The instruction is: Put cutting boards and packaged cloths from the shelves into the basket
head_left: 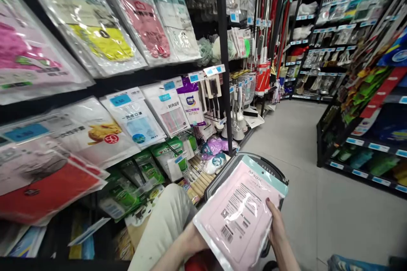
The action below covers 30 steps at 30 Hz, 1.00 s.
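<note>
Pink packet point(238, 216), grey aisle floor point(295, 135).

Glossy pink plastic packet point(238, 207) marked "Magic", flat and slanted at five o'clock in view, printed side up, teal header point(265, 175) toward one o'clock, barcode point(227, 233) toward seven.

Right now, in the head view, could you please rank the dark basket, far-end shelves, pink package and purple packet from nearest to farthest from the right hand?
1. Pink package, in the right hand.
2. Dark basket, partly behind the package.
3. Purple packet, hanging at left.
4. Far-end shelves, in the background.
</note>
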Each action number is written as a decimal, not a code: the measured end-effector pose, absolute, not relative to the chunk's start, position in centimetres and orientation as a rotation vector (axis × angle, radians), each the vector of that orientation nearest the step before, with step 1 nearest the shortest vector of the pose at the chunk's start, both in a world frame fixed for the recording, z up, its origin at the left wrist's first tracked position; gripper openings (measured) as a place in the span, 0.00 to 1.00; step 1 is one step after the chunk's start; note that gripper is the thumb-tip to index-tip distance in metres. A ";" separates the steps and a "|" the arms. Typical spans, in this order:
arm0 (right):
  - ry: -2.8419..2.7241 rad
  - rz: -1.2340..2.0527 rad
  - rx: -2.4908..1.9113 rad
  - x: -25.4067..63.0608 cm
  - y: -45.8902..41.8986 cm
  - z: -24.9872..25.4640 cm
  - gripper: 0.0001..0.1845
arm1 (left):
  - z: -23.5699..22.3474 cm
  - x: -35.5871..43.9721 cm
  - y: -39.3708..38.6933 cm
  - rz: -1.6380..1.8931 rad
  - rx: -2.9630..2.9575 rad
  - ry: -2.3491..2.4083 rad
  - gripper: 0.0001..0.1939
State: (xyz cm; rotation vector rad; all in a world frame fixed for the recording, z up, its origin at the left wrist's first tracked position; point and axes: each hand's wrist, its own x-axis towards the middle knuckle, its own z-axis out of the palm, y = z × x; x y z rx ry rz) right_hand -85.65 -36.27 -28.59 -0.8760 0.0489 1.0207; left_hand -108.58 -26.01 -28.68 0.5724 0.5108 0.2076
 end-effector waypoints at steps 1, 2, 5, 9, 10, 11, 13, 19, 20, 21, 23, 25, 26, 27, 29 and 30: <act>0.051 1.025 -0.893 -85.3 -36.3 -29.1 0.39 | -28.8 -108.9 -25.5 0.193 0.552 0.488 0.28; 0.052 1.029 -0.914 -85.0 -36.4 -29.5 0.38 | -28.9 -109.2 -25.1 0.178 0.537 0.460 0.31; 0.074 1.023 -0.962 -85.0 -36.1 -30.8 0.36 | -29.5 -109.6 -24.7 0.194 0.613 0.447 0.32; 0.083 1.010 -0.935 -85.5 -35.5 -31.3 0.33 | -30.6 -109.2 -25.9 0.238 0.800 0.522 0.30; 0.077 1.017 -0.931 -85.6 -35.5 -31.1 0.32 | -30.9 -109.1 -26.2 0.246 0.819 0.521 0.31; 0.073 1.025 -0.932 -85.7 -35.4 -30.9 0.32 | -31.2 -109.0 -26.5 0.252 0.832 0.521 0.31; 0.081 1.043 -0.942 -85.8 -35.4 -30.6 0.32 | -31.8 -108.9 -26.9 0.253 0.846 0.529 0.31; 0.070 1.057 -0.906 -85.8 -35.6 -30.3 0.33 | -32.7 -108.9 -27.0 0.229 0.863 0.534 0.31; 0.068 1.049 -0.916 -85.8 -35.6 -30.3 0.33 | -32.8 -108.8 -27.0 0.226 0.866 0.532 0.30; 0.070 1.040 -0.923 -85.8 -35.6 -30.3 0.32 | -32.8 -108.8 -27.0 0.223 0.867 0.531 0.30; 0.083 1.033 -0.917 -85.8 -35.6 -30.4 0.30 | -32.7 -108.8 -27.0 0.217 0.866 0.523 0.30; 0.088 1.045 -0.893 -85.8 -35.5 -30.4 0.29 | -32.7 -108.7 -27.1 0.212 0.863 0.511 0.30; 0.088 1.048 -0.884 -85.8 -35.5 -30.3 0.29 | -32.7 -108.7 -27.1 0.210 0.861 0.505 0.30; 0.090 1.048 -0.882 -85.8 -35.5 -30.3 0.29 | -32.7 -108.7 -27.1 0.206 0.860 0.501 0.30; 0.089 1.041 -0.889 -85.7 -35.5 -30.3 0.29 | -32.7 -108.6 -27.1 0.202 0.854 0.498 0.29; 0.087 1.037 -0.894 -85.7 -35.5 -30.3 0.29 | -32.7 -108.6 -27.1 0.199 0.849 0.498 0.29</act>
